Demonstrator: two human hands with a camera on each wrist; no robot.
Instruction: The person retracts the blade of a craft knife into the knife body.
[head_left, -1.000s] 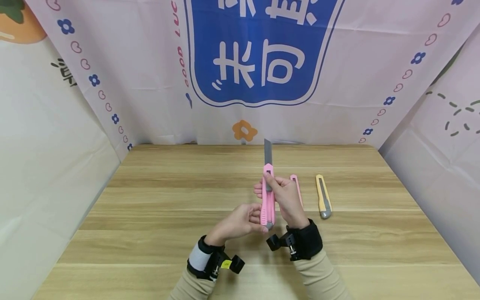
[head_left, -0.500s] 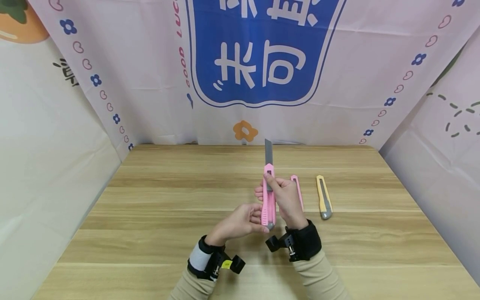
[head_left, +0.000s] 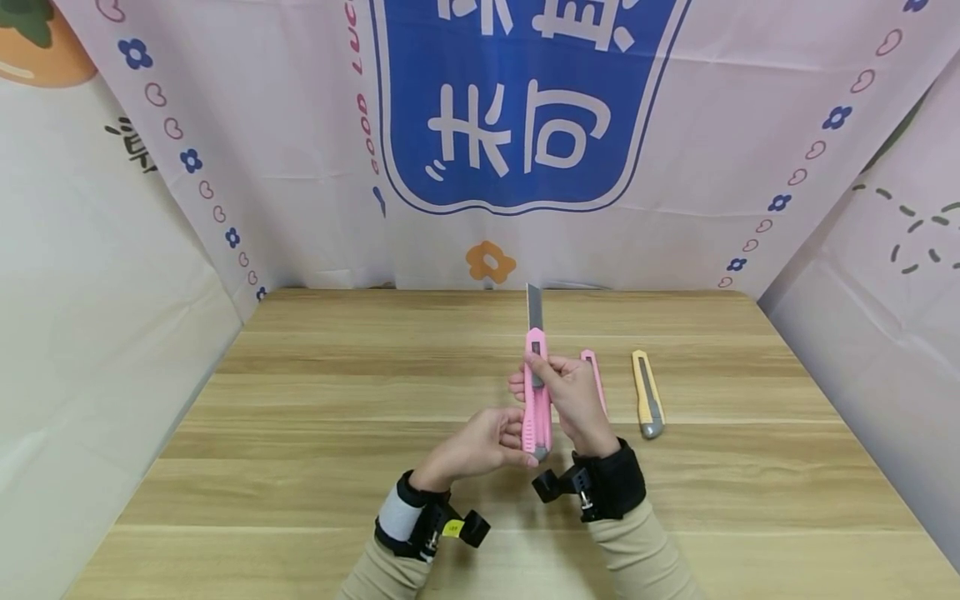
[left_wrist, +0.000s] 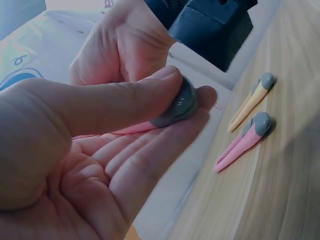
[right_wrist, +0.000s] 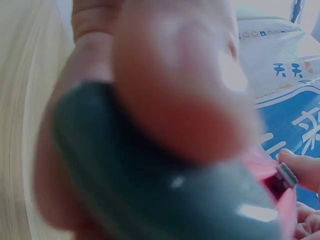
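Note:
A pink utility knife (head_left: pixel 537 417) is held up over the table, its grey blade (head_left: pixel 535 308) sticking out well past the tip. My left hand (head_left: pixel 480 442) pinches its grey end cap (left_wrist: pixel 180 107) between thumb and fingers. Farther up the handle, my right hand (head_left: pixel 573 396) grips the knife, thumb on the grey slider (right_wrist: pixel 286 175). Beyond the hands lies a second pink utility knife (left_wrist: pixel 242 142), partly hidden by my right hand in the head view. A yellow utility knife (head_left: pixel 648 396) lies to its right.
The wooden table (head_left: pixel 300 467) reaches back to a printed cloth (head_left: pixel 315 208) hanging behind it. More cloth hangs at both sides. Each wrist wears a black strap with a small camera; the right one (head_left: pixel 551 485) sits close to the knife's lower end.
The blade has drawn back slightly into the pink handle, and my right thumb has slid a little toward me with the slider. My left hand stays in place.

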